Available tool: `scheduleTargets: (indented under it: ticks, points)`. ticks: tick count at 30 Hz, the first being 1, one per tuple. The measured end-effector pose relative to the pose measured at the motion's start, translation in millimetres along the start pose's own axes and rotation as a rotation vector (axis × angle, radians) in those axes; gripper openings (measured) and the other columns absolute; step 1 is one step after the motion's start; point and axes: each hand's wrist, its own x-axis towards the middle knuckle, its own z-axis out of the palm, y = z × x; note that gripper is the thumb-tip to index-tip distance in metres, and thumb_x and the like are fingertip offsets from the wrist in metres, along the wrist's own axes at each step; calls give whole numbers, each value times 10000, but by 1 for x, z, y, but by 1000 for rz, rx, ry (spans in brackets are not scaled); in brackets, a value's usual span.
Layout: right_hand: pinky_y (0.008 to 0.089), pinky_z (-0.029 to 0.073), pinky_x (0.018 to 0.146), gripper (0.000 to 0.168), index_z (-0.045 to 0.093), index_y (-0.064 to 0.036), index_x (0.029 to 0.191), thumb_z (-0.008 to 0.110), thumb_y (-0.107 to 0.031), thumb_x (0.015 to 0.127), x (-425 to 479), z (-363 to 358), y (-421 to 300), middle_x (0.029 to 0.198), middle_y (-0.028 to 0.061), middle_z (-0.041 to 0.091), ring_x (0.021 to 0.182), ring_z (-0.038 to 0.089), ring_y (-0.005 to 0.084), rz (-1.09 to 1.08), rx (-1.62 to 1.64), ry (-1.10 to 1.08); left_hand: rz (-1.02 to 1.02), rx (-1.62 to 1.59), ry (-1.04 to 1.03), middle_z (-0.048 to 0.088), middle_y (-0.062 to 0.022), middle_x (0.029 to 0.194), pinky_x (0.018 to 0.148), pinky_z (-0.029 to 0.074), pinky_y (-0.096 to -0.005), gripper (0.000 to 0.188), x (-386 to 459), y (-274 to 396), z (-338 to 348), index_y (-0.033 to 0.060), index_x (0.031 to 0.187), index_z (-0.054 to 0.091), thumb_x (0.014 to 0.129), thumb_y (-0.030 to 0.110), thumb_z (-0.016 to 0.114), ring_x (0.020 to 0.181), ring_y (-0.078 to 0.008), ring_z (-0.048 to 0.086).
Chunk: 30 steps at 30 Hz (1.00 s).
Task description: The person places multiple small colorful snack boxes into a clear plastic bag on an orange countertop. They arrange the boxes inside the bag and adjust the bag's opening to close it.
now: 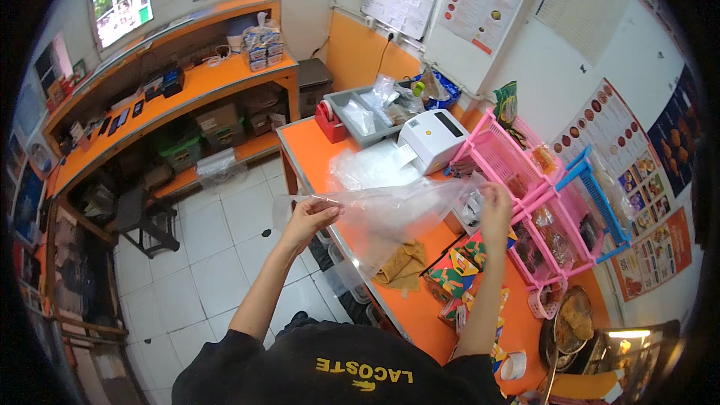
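Observation:
A clear plastic bag [394, 208] is stretched between my two hands above the orange counter [439, 298]. My left hand [311, 218] pinches one edge of it between thumb and fingers, over the counter's front edge. At the other end my right hand [495, 202] grips the bag near the pink rack; its fingers are blurred. Under the film, partly seen through it, lies a folded mustard-yellow cloth [402, 264]. Several printed food boxes [450, 281] with green, orange and yellow patterns stand below my right forearm, which hides some of them.
Behind the bag stand a white label printer [433, 138], a grey divided tray [360, 129] and a red tape dispenser [330, 122]. A pink plastic rack [526, 205] borders the right side. Fried food fills a metal strainer [574, 326] near a lit warmer [638, 360]. A dark stool [146, 219] stands left.

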Motion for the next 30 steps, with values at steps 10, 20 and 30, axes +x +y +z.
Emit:
scheduleTargets:
  ticks: [10,20,30]
  points:
    - [423,456,870,478,514,1,1118,744,-205,753,-121,79,-124,1047,158,552,1001,552,335,-274,133,-202,193,161,61,630,7,764,652,461,-215,156,-14,-14,69,20,913,675,892,175,666,701,-65,559]
    - [404,501,701,179,612,-23,980,598,-10,801,-124,82,-74,850,124,607,777,613,320,-320,-11,-205,79,-149,186,641,-97,1134,849,514,-267,208,-19,-20,95,8,1105,615,930,120,597,1039,-166,626]
    - [413,467,604,115,548,-42,751,599,-107,832,-138,87,-80,736,111,541,678,582,297,-373,-23,-378,75,11,239,682,-33,854,598,459,-186,219,-14,-61,58,30,980,670,939,236,610,685,-76,604]
